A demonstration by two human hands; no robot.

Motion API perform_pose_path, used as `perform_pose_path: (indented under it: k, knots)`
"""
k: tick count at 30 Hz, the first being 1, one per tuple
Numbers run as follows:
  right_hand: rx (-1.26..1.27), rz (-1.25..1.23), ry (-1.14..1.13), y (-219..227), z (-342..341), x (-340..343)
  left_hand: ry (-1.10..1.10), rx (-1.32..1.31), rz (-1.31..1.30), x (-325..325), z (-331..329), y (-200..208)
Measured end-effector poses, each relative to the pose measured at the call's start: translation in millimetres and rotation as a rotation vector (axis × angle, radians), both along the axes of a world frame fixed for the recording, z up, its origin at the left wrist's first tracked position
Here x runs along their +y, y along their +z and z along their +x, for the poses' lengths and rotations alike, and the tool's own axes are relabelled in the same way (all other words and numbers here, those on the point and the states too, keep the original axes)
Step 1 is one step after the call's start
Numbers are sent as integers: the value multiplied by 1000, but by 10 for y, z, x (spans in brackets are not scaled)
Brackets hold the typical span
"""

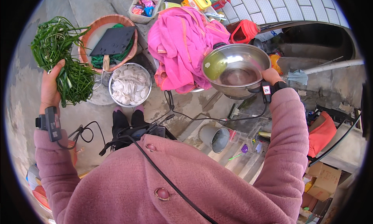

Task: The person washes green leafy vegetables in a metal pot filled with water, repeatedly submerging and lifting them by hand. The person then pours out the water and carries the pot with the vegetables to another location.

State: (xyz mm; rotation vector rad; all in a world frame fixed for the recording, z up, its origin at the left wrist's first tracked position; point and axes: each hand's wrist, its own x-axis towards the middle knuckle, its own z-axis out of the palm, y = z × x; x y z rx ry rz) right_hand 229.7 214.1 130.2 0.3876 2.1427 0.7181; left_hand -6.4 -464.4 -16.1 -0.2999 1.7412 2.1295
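My left hand (51, 84) is closed around a large bunch of green leafy stalks (75, 78), which look like scallions or chives, raised at the far left. Out to the right, my right hand (273, 77) grips the rim of a shiny steel pot (236, 62). The pot is tipped so its inside shows; nothing solid can be made out in it. Between my hands, a pink cloth (175, 41) is heaped, and a round basin (149, 92) of white cloth stands in front of my feet.
Behind the white cloth sits a wooden tub (83, 41) with a dark board (112, 41) over green fabric. A plastic box (145, 10), a yellow jug (197, 0) and a red container (244, 31) line the back. Lower right are a grey bucket (214, 138) and a cardboard box (324, 181). Black cables (171, 107) cross my body.
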Motion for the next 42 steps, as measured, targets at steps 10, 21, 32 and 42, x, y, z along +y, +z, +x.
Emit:
perform_pose_path:
  k: [10,21,32,42]
  knots:
    - [-268,127,287,-22,-895,-498,41,-48,-8,-121,-14,-232]
    - [-67,126,-43,-537,-1861,-1030,91,-81,-60,-168,19,-366]
    - [-37,150,-156,-814,-1653,-424,89,-125,-93,-216,-10,-406]
    - [-7,124,-173,-137,-466,54,33,-38,-60,-34,-70,-114]
